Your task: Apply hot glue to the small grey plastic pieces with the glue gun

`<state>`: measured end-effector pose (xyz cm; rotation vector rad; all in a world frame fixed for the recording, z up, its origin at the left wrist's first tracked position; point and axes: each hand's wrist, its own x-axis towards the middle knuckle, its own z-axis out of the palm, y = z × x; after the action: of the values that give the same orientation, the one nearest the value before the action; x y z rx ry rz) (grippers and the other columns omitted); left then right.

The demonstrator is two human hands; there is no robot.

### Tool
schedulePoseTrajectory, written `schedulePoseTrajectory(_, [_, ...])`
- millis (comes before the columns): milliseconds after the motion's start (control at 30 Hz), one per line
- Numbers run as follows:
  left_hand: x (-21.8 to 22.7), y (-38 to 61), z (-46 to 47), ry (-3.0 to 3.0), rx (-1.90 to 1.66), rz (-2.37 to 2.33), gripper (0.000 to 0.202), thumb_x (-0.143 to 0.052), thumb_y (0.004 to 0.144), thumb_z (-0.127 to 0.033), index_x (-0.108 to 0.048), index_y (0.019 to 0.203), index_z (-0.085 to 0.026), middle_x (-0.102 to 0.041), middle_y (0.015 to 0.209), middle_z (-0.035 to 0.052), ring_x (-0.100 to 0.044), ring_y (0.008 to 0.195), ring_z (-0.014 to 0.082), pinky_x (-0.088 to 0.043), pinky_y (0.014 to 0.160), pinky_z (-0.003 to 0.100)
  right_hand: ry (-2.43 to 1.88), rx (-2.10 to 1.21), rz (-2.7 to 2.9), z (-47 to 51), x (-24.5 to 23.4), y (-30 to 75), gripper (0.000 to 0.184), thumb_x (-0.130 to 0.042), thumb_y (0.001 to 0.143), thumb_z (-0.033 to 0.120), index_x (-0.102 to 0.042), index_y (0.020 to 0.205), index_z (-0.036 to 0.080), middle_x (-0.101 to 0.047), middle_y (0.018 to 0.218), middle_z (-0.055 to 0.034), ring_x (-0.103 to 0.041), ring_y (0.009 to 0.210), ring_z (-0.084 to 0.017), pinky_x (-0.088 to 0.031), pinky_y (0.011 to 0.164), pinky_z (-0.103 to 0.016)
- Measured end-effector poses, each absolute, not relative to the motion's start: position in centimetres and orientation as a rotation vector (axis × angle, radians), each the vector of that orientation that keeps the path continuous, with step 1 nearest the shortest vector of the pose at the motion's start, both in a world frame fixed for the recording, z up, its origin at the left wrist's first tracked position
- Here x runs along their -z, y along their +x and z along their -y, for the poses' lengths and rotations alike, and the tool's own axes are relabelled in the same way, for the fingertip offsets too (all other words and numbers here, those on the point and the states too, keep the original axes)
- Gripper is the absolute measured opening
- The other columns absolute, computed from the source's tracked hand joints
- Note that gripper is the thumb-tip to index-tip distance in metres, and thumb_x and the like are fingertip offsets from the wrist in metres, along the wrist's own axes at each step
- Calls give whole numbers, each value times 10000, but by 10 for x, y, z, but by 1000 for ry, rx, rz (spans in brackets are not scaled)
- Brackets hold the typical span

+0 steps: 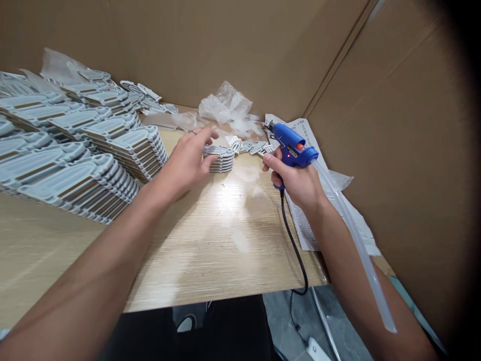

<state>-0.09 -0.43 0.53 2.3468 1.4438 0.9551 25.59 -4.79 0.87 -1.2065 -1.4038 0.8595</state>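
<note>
My right hand is wrapped round the handle of a blue hot glue gun, nozzle pointing away to the left, a long clear glue stick sticking out behind it. My left hand, a ring on one finger, rests its fingertips on a small stack of grey flat parts in the middle of the wooden table. Its fingers are spread over the top piece. A few loose small grey pieces lie just beyond the stack, near the gun's nozzle.
Large overlapping piles of grey flat parts fill the left of the table. Crumpled clear plastic bags lie at the back. A printed paper sheet lies under the gun. Cardboard walls enclose back and right. The black cord drops off the front edge.
</note>
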Motion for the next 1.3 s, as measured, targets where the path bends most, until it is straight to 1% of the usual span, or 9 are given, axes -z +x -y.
schedulePoseTrajectory(133, [-8,-1,7,2352,-898,-1508,497,-692,970,-176,-631,1463,-184,-726,1403,171,-661,1345,342,-497,1188,496,-1205,-869,1404,48,-9,256,404,-845,929,359,-491,778,236,-679,816,2,-456,510,-76,-333,494,-282])
schedulePoseTrajectory(267, [-10,-2,8,2346,-806,-1577,544,-670,979,-188,-593,1516,-154,-718,1388,195,-651,1358,369,-504,1184,514,-1213,-864,1407,48,-9,255,416,-862,914,373,-494,775,237,-682,810,3,-458,507,-77,-335,489,-283])
schedulePoseTrajectory(400, [-10,-3,7,2335,-744,-1610,579,-659,984,-211,-562,1552,-158,-722,1371,192,-649,1360,377,-519,1166,521,-1212,-854,1398,48,-9,255,430,-879,895,378,-493,771,236,-680,799,7,-459,509,-76,-339,482,-280])
schedulePoseTrajectory(533, [-11,-5,7,2317,-747,-1615,576,-651,981,-219,-568,1549,-165,-732,1376,180,-666,1335,361,-521,1165,508,-1208,-851,1409,48,-8,255,422,-871,904,381,-498,772,235,-684,807,4,-458,516,-75,-346,481,-280])
schedulePoseTrajectory(767, [-6,-8,4,2304,-848,-1579,555,-669,951,-213,-605,1501,-182,-755,1334,171,-687,1278,355,-538,1137,513,-1261,-803,1404,49,-8,255,480,-931,867,480,-521,779,245,-705,816,-11,-457,521,-92,-374,468,-298])
schedulePoseTrajectory(933, [-2,-9,2,2313,-901,-1548,531,-680,928,-191,-627,1455,-230,-760,1299,146,-687,1256,345,-543,1132,518,-1274,-802,1400,48,-8,255,503,-939,851,504,-513,778,247,-711,825,-13,-465,530,-93,-384,472,-295])
schedulePoseTrajectory(1033, [-3,-9,2,2299,-901,-1546,523,-687,932,-195,-626,1450,-231,-758,1306,149,-686,1253,345,-535,1144,518,-1269,-815,1396,48,-9,255,501,-939,852,500,-512,782,246,-707,821,-13,-464,536,-95,-382,471,-292])
schedulePoseTrajectory(1167, [-5,-9,2,2282,-895,-1549,502,-690,956,-228,-619,1453,-230,-752,1333,152,-690,1248,342,-531,1143,512,-1256,-848,1373,49,-9,254,485,-940,840,450,-506,776,244,-697,808,-10,-459,530,-90,-367,476,-290])
schedulePoseTrajectory(1300, [-7,-8,4,2290,-879,-1562,488,-664,983,-218,-615,1468,-198,-754,1342,176,-697,1260,352,-534,1138,521,-1255,-841,1373,49,-9,254,461,-926,848,424,-510,770,241,-698,803,-8,-460,519,-86,-363,478,-288])
